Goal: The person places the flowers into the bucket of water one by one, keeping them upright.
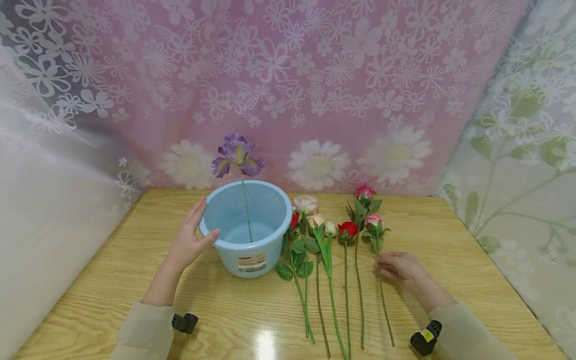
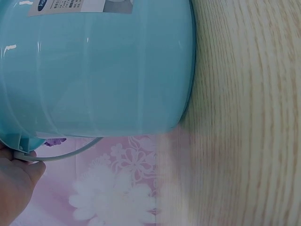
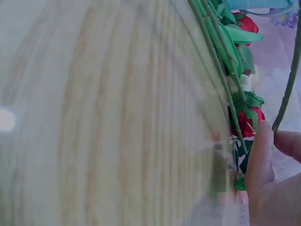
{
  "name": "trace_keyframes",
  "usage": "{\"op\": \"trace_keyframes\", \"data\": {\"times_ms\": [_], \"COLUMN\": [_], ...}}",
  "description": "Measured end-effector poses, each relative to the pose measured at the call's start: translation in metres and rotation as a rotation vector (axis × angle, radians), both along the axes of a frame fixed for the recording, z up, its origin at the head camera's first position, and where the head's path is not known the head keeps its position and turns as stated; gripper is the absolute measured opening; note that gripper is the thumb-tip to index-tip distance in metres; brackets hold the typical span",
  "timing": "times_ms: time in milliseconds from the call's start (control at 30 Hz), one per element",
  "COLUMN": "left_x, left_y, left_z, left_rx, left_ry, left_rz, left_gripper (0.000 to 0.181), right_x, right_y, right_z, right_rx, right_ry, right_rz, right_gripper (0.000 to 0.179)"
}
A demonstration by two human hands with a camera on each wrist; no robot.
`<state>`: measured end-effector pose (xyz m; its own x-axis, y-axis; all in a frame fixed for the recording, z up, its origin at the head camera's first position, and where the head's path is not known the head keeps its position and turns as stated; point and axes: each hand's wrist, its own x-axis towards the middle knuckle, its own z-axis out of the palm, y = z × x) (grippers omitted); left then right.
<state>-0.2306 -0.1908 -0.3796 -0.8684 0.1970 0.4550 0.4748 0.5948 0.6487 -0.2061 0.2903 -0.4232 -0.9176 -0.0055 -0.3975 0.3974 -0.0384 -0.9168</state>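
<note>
A light blue plastic bucket (image 1: 252,260) stands left of the table's middle, a label on its front. My left hand (image 1: 185,244) holds its left rim, the thumb at the front; in the left wrist view the fingers are beside the handle's (image 2: 70,155) joint. One purple iris (image 1: 237,152) stands in the bucket, its stem leaning on the back rim. On the right, my right hand (image 1: 402,269) pinches the stem of a pink rose (image 1: 374,221) just below its leaves. In the right wrist view that stem (image 3: 288,89) rises from between thumb and finger.
Between bucket and right hand lie several flowers: a red rose (image 1: 348,230), a deep pink rose (image 1: 364,191), a white tulip (image 1: 330,229) and a pale, full bloom (image 1: 306,204). Their stems point toward the front of the wooden table (image 1: 468,260). A pink flowered curtain (image 1: 279,90) hangs behind.
</note>
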Motion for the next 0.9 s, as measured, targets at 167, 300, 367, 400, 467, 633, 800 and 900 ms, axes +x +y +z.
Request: {"op": "trace_keyframes", "data": {"times_ms": [167, 300, 367, 400, 467, 633, 800, 900], "left_x": [0.001, 0.001, 0.001, 0.001, 0.001, 0.001, 0.000, 0.000], "left_y": [0.000, 0.000, 0.000, 0.000, -0.001, 0.000, 0.000, 0.000], "left_z": [0.000, 0.001, 0.001, 0.000, 0.000, 0.001, 0.000, 0.000], "left_rx": [0.007, 0.014, 0.013, 0.012, 0.011, 0.005, 0.001, 0.004], "left_ry": [-0.004, -0.005, -0.003, 0.000, 0.005, 0.013, 0.013, 0.011], "left_rz": [-0.002, -0.005, -0.005, -0.005, -0.004, -0.006, -0.004, -0.004], "left_gripper": [0.077, 0.077, 0.077, 0.078, 0.078, 0.078, 0.078, 0.077], "right_x": [0.002, 0.004, 0.005, 0.006, 0.007, 0.008, 0.008, 0.007], "right_y": [0.000, -0.001, -0.003, -0.003, -0.005, -0.010, -0.015, -0.017], "right_z": [0.005, 0.011, 0.013, 0.015, 0.017, 0.025, 0.039, 0.047], "right_rx": [0.009, -0.025, -0.061, -0.082, -0.115, -0.173, -0.264, -0.323], "right_ry": [0.035, 0.062, 0.068, 0.070, 0.073, 0.121, 0.198, 0.227], "right_rz": [0.013, 0.004, -0.007, -0.010, -0.017, -0.029, -0.007, -0.002], "right_gripper": [0.036, 0.045, 0.041, 0.037, 0.029, 0.007, 0.017, 0.024]}}
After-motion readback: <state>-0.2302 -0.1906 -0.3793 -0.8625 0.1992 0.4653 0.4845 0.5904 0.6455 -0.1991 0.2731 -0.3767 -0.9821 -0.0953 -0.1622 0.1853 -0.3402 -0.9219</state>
